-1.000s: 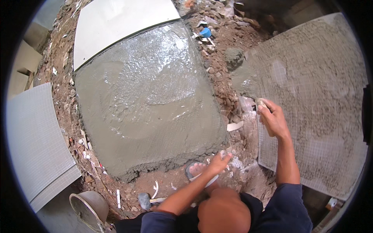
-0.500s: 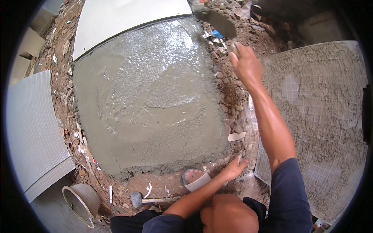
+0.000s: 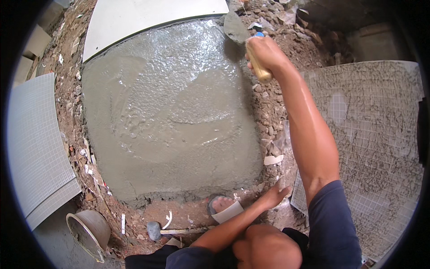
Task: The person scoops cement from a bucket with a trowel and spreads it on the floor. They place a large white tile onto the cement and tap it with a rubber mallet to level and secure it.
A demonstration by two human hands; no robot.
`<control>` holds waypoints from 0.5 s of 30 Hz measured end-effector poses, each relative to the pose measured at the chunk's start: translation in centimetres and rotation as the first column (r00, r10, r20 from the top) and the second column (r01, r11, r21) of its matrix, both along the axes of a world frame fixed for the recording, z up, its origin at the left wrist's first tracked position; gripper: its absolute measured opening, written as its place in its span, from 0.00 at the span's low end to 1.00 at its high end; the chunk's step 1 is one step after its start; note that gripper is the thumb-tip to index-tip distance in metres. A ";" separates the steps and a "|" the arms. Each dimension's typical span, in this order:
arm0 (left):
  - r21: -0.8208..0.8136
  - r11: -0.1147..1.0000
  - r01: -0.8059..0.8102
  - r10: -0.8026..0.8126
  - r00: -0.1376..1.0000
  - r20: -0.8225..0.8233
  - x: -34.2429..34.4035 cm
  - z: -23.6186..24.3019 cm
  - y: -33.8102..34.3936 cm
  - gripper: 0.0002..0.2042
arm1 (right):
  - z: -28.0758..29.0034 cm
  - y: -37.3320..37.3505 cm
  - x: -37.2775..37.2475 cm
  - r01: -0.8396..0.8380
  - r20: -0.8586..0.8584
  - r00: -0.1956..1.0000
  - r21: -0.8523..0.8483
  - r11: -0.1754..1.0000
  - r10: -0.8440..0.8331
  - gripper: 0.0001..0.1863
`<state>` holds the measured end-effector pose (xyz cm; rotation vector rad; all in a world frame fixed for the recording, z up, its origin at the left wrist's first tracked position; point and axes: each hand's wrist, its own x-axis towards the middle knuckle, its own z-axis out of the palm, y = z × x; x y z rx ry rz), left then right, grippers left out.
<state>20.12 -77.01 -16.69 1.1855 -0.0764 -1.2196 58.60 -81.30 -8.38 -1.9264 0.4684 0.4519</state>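
My right hand (image 3: 267,53) is closed round the wooden handle of a trowel (image 3: 235,28). Its grey, mortar-smeared blade points up and left, over the far right corner of a bed of wet mortar (image 3: 174,139). The blade is beside the corner of a large pale tile (image 3: 152,22) that lies beyond the bed. Low on the right, my left hand (image 3: 275,196) hangs near the ground with its fingers loosely stretched, and nothing shows in it. A large tile with a ridged mortar coat (image 3: 358,152) stands at my right, just past that hand.
At the left are tiles with gridded backs (image 3: 38,143). Near the lower left are a bucket (image 3: 92,231) and a mallet (image 3: 154,231). My foot (image 3: 221,204) rests at the bed's near edge. Rubble (image 3: 268,114) and a white strip (image 3: 273,159) border the right side.
My right hand has moved left and slightly up, with the trowel turned so that its handle shows and its blade is by the far tile's corner. The left hand has lowered slightly.
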 end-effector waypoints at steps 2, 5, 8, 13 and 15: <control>0.006 0.998 0.059 -0.058 0.994 -0.096 -0.1 -0.7 -0.1 0.41 | -0.8 1.3 1.2 -0.066 -0.019 0.998 -0.095 0.993 0.064 0.18; -0.021 0.999 0.042 -0.044 0.994 -0.102 -0.3 -1.1 0.0 0.42 | -1.1 2.1 1.6 -0.225 -0.017 0.973 -0.276 0.934 0.230 0.17; 0.040 0.996 0.075 -0.073 0.996 -0.052 -0.1 -0.7 0.6 0.36 | 0.2 1.0 1.1 -0.201 -0.063 0.980 -0.290 0.936 0.191 0.17; 0.073 0.995 0.066 -0.070 0.996 0.052 0.6 0.3 1.4 0.39 | 2.5 -1.0 1.1 -0.221 -0.045 0.975 -0.237 0.946 0.217 0.18; 0.095 0.992 0.079 -0.083 0.996 0.044 0.5 0.1 1.3 0.39 | 2.7 -0.6 1.7 -0.147 -0.049 0.989 -0.145 0.979 0.141 0.18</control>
